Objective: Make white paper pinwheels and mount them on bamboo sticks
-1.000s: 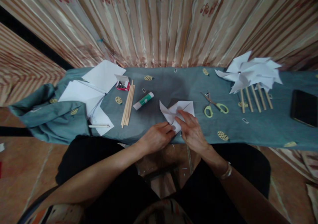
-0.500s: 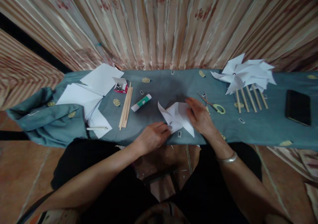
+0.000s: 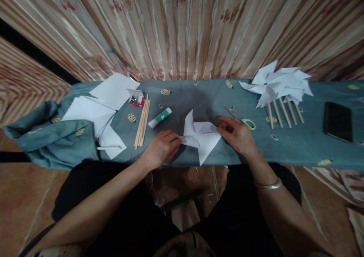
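A white paper pinwheel (image 3: 203, 133) without a stick lies before me on the cloth, its blades curled towards the middle. The fingers of my left hand (image 3: 162, 147) are closed on its left blade tip. My right hand (image 3: 236, 133) pinches the blade tip on the right side between thumb and fingers. Just beyond the left hand rests a glue stick (image 3: 160, 117) with a green and white label. Scissors (image 3: 241, 119) with yellow-green handles lie behind my right hand.
Wooden sticks (image 3: 142, 123) lie to the left, beside a small red box of metal pins (image 3: 136, 98). White paper sheets (image 3: 91, 112) and a pen (image 3: 109, 147) are farther left. Finished pinwheels (image 3: 280, 83) on sticks and a black phone-like object (image 3: 338, 121) lie right.
The paper pinwheel has turned on the cloth. My left hand has moved slightly left and up with a blade tip; my right hand has shifted right and now pinches a tip.
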A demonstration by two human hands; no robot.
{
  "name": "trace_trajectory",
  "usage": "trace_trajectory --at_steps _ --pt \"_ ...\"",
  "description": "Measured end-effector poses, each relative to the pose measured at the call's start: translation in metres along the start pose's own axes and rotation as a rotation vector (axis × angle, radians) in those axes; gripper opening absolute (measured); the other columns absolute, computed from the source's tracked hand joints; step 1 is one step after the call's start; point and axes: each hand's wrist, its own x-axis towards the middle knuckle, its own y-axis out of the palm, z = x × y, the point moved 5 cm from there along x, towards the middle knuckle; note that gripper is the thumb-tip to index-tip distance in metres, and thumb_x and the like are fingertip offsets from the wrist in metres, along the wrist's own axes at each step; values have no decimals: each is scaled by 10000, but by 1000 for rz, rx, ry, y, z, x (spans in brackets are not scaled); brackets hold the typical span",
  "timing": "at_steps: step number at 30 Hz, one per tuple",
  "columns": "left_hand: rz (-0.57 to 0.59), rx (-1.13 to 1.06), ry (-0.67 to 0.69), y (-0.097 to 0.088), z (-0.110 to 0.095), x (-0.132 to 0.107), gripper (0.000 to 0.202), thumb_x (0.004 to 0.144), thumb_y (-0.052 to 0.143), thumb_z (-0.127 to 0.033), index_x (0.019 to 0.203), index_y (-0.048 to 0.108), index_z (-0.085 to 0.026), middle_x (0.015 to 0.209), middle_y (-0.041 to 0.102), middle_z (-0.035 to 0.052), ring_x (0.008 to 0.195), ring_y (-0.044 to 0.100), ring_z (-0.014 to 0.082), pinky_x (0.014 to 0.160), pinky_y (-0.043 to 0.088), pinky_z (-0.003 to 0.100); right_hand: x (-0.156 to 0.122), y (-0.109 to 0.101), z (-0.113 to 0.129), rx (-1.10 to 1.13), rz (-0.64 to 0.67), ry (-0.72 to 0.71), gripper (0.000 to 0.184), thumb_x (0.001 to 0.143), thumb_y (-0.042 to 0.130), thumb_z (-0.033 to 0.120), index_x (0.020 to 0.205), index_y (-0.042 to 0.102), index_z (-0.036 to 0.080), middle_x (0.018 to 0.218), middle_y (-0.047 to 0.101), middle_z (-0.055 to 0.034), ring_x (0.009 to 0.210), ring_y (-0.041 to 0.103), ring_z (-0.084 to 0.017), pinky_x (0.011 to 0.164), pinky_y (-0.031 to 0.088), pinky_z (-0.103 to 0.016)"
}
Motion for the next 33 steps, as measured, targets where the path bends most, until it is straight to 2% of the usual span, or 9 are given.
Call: trace_trajectory --at_steps 5,9,11,13,17,20,25,30,33 --pt "9 57 -60 -2 17 1 199 904 483 -140 919 682 -147 884 659 88 850 587 199 764 524 355 -20 -2 -5 91 49 40 300 780 618 327 1038 682 186 738 732 -22 621 667 -181 621 541 -305" --pt "-42 67 -94 -6 19 4 277 874 469 -76 1066 647 -168 1022 654 94 948 584 219 833 522 385 -33 -1 -5 86 109 46 276 765 631 313 1010 684 199 715 729 -14 591 660 -176 587 530 -296" --pt "-71 21 -72 -7 9 5 332 875 444 -60 1141 610 -171 1087 641 101 996 571 224 858 514 399 -37 0 -3 82 128 47 270 771 624 305 1013 681 200 715 729 -13 591 659 -175 582 527 -293" --pt "-66 -43 -13 -3 -8 7 296 907 433 -104 1148 594 -162 1085 641 103 993 565 221 850 509 390 -38 0 0 68 124 55 267 781 620 311 1013 678 193 719 729 -16 591 658 -175 587 528 -294" --pt "78 -94 88 13 -41 9 255 932 504 -333 1082 598 -150 1055 646 105 957 559 230 809 489 370 -35 2 8 32 47 63 289 787 636 357 1020 671 189 756 736 -30 606 662 -184 612 536 -310" --pt "174 -81 113 22 -52 11 245 913 540 -341 1067 591 -157 1080 642 106 973 553 239 826 466 377 -28 8 10 27 6 60 335 775 651 362 1063 659 191 785 741 -37 641 670 -191 644 541 -321" --pt "168 -51 124 23 -49 13 177 920 521 -263 1035 598 -153 1038 647 96 934 556 226 798 437 358 -23 13 8 33 10 102 284 757 645 277 1027 675 194 747 738 -22 638 672 -184 666 532 -317" --pt "133 19 110 16 -38 11 192 947 439 -205 965 623 -154 949 656 75 883 559 213 761 414 352 -38 9 8 79 96 130 271 765 637 281 1014 666 180 700 725 -14 587 656 -168 591 505 -281" --pt "130 46 93 15 -33 10 190 944 440 -191 978 624 -157 976 661 71 906 561 214 773 413 355 -44 7 10 27 141 130 242 746 666 285 967 673 186 697 719 -14 557 638 -162 564 487 -274"
